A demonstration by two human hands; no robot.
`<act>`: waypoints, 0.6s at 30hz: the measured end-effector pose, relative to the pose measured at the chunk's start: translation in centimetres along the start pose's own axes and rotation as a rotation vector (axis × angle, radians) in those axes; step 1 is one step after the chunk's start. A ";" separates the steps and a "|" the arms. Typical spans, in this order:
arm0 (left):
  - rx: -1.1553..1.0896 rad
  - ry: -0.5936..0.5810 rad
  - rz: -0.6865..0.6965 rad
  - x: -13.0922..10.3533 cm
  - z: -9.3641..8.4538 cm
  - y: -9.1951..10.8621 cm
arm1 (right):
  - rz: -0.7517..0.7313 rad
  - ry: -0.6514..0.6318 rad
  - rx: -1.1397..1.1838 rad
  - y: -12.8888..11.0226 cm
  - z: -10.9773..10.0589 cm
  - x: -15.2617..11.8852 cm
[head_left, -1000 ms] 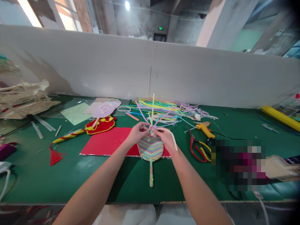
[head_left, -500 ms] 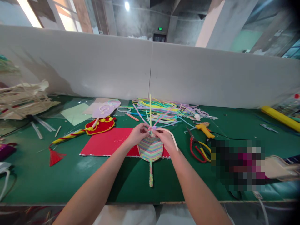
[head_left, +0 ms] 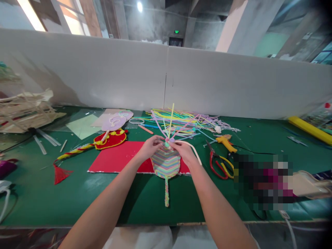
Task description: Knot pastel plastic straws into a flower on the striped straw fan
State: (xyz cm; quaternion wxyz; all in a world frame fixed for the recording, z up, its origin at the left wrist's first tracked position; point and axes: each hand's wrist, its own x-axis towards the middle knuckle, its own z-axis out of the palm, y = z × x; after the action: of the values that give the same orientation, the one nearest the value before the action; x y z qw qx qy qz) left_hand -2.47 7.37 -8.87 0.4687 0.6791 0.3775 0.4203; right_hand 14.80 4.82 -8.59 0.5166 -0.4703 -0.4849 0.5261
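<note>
A round fan (head_left: 166, 164) with pastel zigzag stripes lies over a red board, its braided handle pointing toward me. At the fan's top edge my left hand (head_left: 151, 148) and my right hand (head_left: 183, 150) meet, both with fingers pinched. Between them is a bunch of pipe cleaners (head_left: 172, 119) with small pink, purple and green coiled ends. Yellow, purple, green and pink stems fan out away from me. One pale pipe cleaner bends over the back of my right hand. My fingertips partly hide the coils.
Red board (head_left: 116, 157) lies beneath. Loose pipe cleaners (head_left: 181, 121) are heaped behind. Pliers (head_left: 218, 162) and a yellow glue gun (head_left: 226, 142) lie right. Left are a red fan (head_left: 111, 139) with a tassel and a purple piece (head_left: 116, 120). A white partition (head_left: 103, 72) stands behind.
The bunch has turned slightly in my fingers: the yellow stem now leans right instead of standing straight, and the purple one has shifted right. Both hands stay at the fan's top.
</note>
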 end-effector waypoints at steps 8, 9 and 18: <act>0.169 0.201 0.191 0.1 0.1 0.0 | 0.075 -0.138 0.075 -0.6 0.4 -0.5; 0.215 0.218 0.242 0.1 0.1 0.0 | 0.079 -0.146 0.089 -0.6 0.4 -0.5; 0.473 0.127 0.374 -0.1 0.2 0.0 | 0.099 -0.169 0.180 -1.1 0.5 -0.7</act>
State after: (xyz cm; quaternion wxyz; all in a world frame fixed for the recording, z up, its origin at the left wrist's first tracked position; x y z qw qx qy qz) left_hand -2.33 7.20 -8.90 0.1876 0.7994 0.3618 0.4414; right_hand 14.39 4.14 -7.49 0.4873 -0.3995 -0.4537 0.6302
